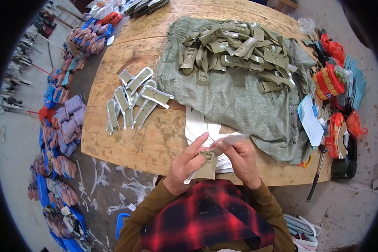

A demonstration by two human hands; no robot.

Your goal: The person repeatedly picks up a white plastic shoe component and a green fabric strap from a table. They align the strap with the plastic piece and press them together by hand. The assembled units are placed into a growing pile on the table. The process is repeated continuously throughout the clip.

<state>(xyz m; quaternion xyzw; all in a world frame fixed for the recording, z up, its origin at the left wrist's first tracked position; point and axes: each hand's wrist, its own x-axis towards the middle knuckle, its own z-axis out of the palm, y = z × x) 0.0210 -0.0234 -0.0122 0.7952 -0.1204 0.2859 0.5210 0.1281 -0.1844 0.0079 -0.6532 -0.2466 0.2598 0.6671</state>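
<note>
My left hand grips an olive sandal strap piece with small holes, close above the table's front edge. Its index finger points away from me while the thumb side presses on the piece. At the piece's far edge, my right hand pinches a thin white sheet piece between thumb and fingers; whether it is joined to the strap is hidden. Beneath and beyond both hands lies a stack of white cut-out sheets. To the left, several olive strap pieces with white borders lie in a loose heap.
A green woven sack covers much of the wooden table, bearing a pile of olive strap pieces. At the right edge are a written paper sheet, red containers and a hammer. Bundled shoe parts line the left floor.
</note>
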